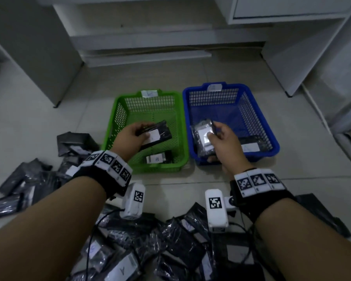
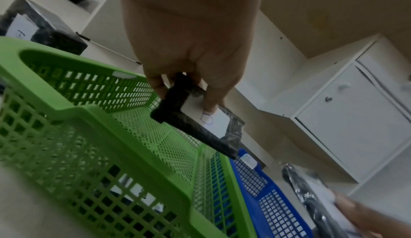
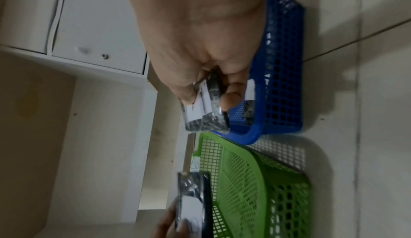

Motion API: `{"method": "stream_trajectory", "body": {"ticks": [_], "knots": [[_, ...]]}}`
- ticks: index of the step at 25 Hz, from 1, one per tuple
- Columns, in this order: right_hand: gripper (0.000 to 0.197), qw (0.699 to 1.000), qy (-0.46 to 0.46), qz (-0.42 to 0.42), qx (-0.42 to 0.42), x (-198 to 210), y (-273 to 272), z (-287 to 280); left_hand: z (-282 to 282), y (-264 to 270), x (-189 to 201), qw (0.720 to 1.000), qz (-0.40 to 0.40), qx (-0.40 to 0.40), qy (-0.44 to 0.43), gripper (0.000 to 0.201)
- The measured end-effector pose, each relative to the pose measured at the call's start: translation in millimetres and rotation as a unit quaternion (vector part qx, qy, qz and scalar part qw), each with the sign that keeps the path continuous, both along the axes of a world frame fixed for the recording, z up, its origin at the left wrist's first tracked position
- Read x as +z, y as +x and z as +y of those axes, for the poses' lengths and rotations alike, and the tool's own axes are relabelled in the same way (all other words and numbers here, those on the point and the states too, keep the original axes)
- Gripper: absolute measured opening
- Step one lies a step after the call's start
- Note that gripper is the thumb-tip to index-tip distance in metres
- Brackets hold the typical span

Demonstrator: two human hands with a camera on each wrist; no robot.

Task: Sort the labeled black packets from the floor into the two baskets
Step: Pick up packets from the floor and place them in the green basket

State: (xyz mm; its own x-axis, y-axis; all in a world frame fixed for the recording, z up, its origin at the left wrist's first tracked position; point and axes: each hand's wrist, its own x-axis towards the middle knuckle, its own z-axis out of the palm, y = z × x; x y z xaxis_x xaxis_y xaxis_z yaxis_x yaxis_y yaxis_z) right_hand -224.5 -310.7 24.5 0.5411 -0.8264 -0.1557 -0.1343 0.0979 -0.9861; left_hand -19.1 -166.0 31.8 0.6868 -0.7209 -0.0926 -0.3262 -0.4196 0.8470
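My left hand pinches a black packet with a white label over the green basket; thumb on the label of this packet in the left wrist view. My right hand holds another labeled black packet above the near left part of the blue basket, fingers curled round the packet. One labeled packet lies in the green basket and one in the blue basket. Many black packets lie piled on the floor near me.
More packets are scattered on the tiles at left and one at right. White cabinets and shelf legs stand behind the baskets. Both baskets carry a small paper tag on the far rim, the green basket's tag and the blue one's.
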Motion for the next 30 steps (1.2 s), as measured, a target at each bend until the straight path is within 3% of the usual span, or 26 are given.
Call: {"method": "stream_trajectory", "body": {"ticks": [3, 7, 11, 14, 16, 19, 21, 22, 24, 26, 28, 30], "knots": [[0.033, 0.997, -0.053, 0.053, -0.01, -1.2, 22.8, -31.5, -3.5, 23.6, -23.9, 0.985, -0.119, -0.017, 0.125, 0.032], [0.028, 0.968, -0.173, 0.174, -0.06, -17.3, 37.9, -61.3, 1.0, 52.5, -60.9, 0.93, -0.196, -0.083, 0.299, 0.032], [0.033, 0.93, -0.242, 0.266, -0.077, -35.8, 53.0, -79.3, 7.6, 62.2, -70.7, 0.863, -0.294, -0.15, 0.382, 0.028], [0.036, 0.911, -0.238, 0.336, -0.005, -45.6, 63.5, -88.7, 10.1, 58.5, -73.3, 0.834, -0.298, -0.163, 0.435, 0.029], [0.04, 0.889, -0.232, 0.391, 0.044, -51.9, 67.0, -93.9, 10.6, 57.5, -74.7, 0.853, -0.238, -0.162, 0.436, 0.032], [0.038, 0.828, -0.247, 0.477, 0.159, -63.0, 69.0, -97.6, 8.4, 57.8, -75.0, 0.897, -0.183, -0.142, 0.377, 0.042], [0.036, 0.792, -0.249, 0.518, 0.206, -58.4, 67.5, -92.1, 6.1, 55.8, -73.0, 0.9, -0.178, -0.145, 0.372, 0.046], [0.037, 0.788, -0.245, 0.519, 0.222, -54.6, 67.5, -88.2, 5.5, 55.8, -71.6, 0.893, -0.176, -0.151, 0.387, 0.046], [0.036, 0.807, -0.244, 0.492, 0.219, -45.1, 61.6, -78.1, 2.6, 53.3, -68.2, 0.874, -0.183, -0.166, 0.418, 0.04], [0.036, 0.868, -0.232, 0.413, 0.152, -39.1, 53.1, -64.3, -1.6, 47.6, -61.5, 0.872, -0.196, -0.171, 0.415, 0.033], [0.033, 0.918, -0.224, 0.319, 0.069, -36.2, 46.3, -45.1, -5.0, 37.8, -51.5, 0.886, -0.207, -0.156, 0.383, 0.031], [0.029, 0.931, -0.267, 0.251, 0.008, -33.0, 39.6, -20.5, -6.5, 25.1, -42.2, 0.912, -0.218, -0.143, 0.316, 0.029]]}}
